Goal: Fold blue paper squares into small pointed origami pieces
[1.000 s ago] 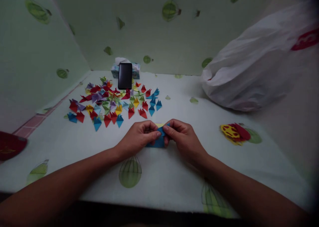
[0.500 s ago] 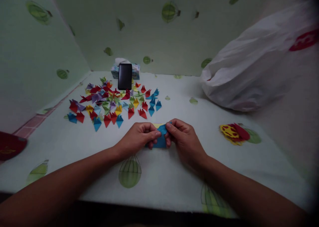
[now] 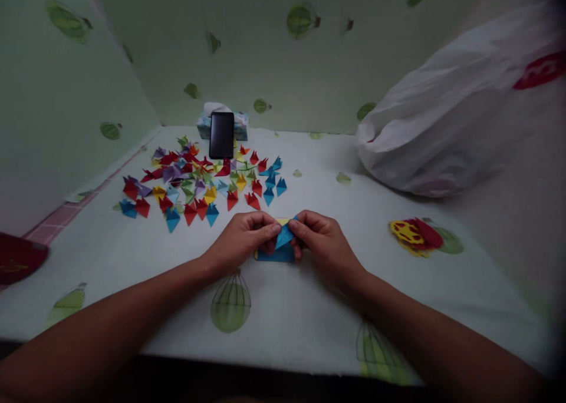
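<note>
At the near side, the tabletop (image 3: 305, 323) wears a smooth pale covering printed with green balloons, its front edge dropping into shadow. Just beyond, the left hand (image 3: 245, 235) and right hand (image 3: 322, 236) meet over a small blue piece of paper (image 3: 284, 236). The left thumb and forefinger pinch its left side; the right thumb and forefinger grip its upper right corner; the other fingers curl under. The piece is held slightly pointed, its flat faces catching the light, right above a flat blue sheet (image 3: 277, 255) with yellow showing along its edges; whether that is one sheet or a stack, I cannot tell.

The step in hand looks like shaping a fold; a crisp crease would call for one side held steady while the other is pressed flat.

Off to the right lie thin yellow and red cutouts (image 3: 409, 233), the yellow one pierced with holes. At the left edge sits a dark red object (image 3: 22, 260), partly cut off.

Farther back spread many folded paper shapes (image 3: 210, 195), sharp-tipped and many-coloured. To their right bulges a crinkled white plastic bag (image 3: 442, 120). A glossy black phone (image 3: 221, 135) stands before a patterned tissue box (image 3: 241, 132), near the balloon-printed wall (image 3: 247, 49).
</note>
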A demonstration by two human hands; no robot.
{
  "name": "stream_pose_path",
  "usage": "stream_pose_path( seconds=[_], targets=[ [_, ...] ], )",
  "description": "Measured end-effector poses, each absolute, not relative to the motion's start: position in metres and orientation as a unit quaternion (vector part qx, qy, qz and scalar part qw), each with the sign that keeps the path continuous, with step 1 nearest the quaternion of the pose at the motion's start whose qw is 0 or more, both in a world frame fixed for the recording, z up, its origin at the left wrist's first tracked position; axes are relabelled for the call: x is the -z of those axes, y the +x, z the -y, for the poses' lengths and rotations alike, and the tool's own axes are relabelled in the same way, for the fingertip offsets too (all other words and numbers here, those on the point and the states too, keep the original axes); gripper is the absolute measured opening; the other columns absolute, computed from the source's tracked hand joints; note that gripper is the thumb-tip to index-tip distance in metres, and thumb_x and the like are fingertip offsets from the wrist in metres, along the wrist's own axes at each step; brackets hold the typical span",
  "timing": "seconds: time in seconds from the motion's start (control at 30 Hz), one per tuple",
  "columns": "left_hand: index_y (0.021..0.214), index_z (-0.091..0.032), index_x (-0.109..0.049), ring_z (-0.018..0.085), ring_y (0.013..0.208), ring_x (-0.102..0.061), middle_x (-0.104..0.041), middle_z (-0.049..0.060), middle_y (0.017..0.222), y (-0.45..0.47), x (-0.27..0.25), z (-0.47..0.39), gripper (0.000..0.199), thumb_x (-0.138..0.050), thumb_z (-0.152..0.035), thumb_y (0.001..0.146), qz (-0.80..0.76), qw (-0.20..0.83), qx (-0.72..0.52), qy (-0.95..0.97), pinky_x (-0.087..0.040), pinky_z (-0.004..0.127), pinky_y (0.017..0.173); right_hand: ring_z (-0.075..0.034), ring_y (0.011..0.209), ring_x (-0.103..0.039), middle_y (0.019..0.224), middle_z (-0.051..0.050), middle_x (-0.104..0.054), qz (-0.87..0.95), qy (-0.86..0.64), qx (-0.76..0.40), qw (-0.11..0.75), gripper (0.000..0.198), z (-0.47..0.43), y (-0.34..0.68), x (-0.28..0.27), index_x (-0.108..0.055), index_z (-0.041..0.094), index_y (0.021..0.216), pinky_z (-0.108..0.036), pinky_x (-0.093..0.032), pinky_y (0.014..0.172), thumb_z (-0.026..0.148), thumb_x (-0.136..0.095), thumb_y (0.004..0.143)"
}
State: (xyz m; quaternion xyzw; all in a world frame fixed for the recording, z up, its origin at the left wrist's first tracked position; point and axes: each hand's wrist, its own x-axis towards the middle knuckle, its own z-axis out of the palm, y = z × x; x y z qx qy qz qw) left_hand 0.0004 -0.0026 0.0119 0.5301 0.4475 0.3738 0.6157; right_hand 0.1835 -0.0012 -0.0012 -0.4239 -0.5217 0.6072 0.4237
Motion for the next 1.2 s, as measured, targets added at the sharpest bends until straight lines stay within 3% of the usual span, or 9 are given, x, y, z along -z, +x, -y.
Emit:
stream_pose_path(
  seconds=[0.2, 0.6, 1.2],
  targets=[
    [0.077, -0.014, -0.066, 0.010, 0.056, -0.053, -0.061, -0.002, 0.062, 0.0004, -0.0122, 0.0020, 0.022, -0.072, -0.035, 0.079, -0.472, 0.585, -0.396, 0.527, -0.043, 0.022, 0.056, -0.010, 0.048, -0.054, 0.058, 0.004, -0.061, 0.508, -0.383, -0.657, 0.406, 0.030, 0.0014, 0.1811, 0.0035, -0.057, 0.019, 0.071, -0.025, -0.044, 0.054, 0.041, -0.074, 0.082],
    [0.077, -0.014, -0.069, 0.009, 0.055, -0.058, -0.065, -0.002, 0.061, -0.0003, -0.0042, -0.0004, 0.027, -0.081, -0.037, 0.072, -0.436, 0.667, -0.390, 0.462, -0.046, 0.022, 0.057, -0.009, 0.045, -0.051, 0.058, 0.003, -0.062, 0.502, -0.398, -0.661, 0.391, 0.028, 0.0014, 0.1808, 0.0001, -0.055, 0.019, 0.069, -0.025, -0.042, 0.052, 0.037, -0.074, 0.080],
    [0.073, -0.013, -0.065, 0.008, 0.054, -0.054, -0.061, -0.003, 0.058, 0.0008, -0.0135, 0.0005, 0.023, -0.071, -0.035, 0.079, -0.461, 0.595, -0.378, 0.539, -0.042, 0.020, 0.054, -0.009, 0.043, -0.051, 0.053, 0.005, -0.060, 0.507, -0.409, -0.656, 0.381, 0.026, 0.0004, 0.1809, 0.0025, -0.056, 0.019, 0.067, -0.025, -0.042, 0.050, 0.035, -0.072, 0.079]
  ],
)
